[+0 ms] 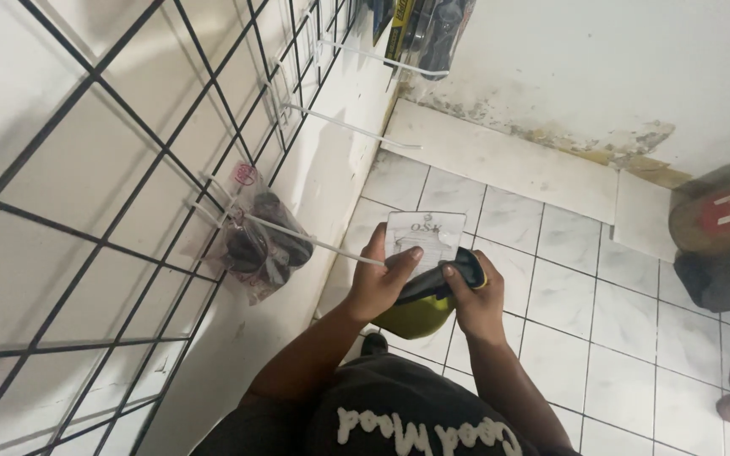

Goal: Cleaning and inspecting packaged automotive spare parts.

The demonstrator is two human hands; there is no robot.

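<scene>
Because the white header card (424,238) tops the packet, I pinch it between thumb and fingers of my left hand (379,283), right beside the tip of the white wire hook (314,241) on the black grid panel (86,211); my right hand (476,300) is clamped on the black-and-yellow item (433,295) below, steadying it

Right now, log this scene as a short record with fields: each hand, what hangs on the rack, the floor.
left hand: grips the clear packet by its white card top
right hand: holds the packet's black and yellow item from below
wire rack: black grid on the wall, with white pegs
hanging: clear bag of dark items on one peg
floor: white tiles
</scene>
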